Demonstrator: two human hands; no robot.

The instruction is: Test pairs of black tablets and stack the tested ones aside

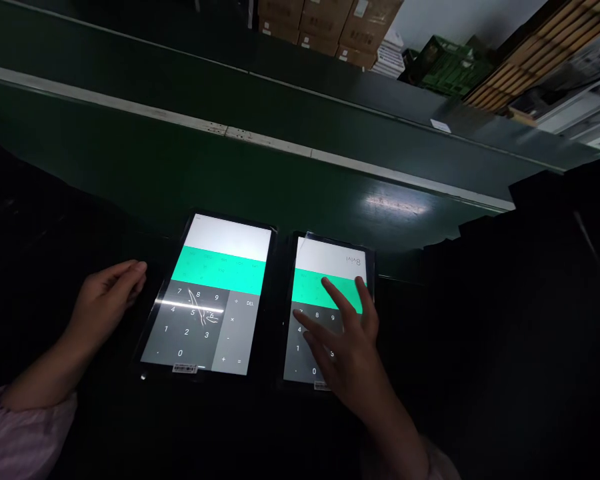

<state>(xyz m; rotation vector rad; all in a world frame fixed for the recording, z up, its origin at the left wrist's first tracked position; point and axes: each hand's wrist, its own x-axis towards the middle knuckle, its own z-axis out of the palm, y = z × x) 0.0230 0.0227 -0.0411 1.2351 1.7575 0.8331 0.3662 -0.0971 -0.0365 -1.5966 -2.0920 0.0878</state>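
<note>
A: Where do our tablets lie?

B: The left tablet (207, 301) and the right tablet (310, 293) lie side by side on the dark table (180, 170), with a small gap between them. Both show number keys. We think they lie this way so that we can see and reach both.

A: What does our right hand (355, 353) do?

B: It is over the right tablet, fingers spread wide, with tips above the green part and the keys. It grips nothing. We can't tell which tips really touch the glass. Maybe the fingers fan out so each has its own spot.

A: And our left hand (103, 297)?

B: It is just beside the left tablet, not touching it. Its fingers curl in, with the thumb against them. We see nothing in it. Perhaps it waits there to keep out of the way.
</note>
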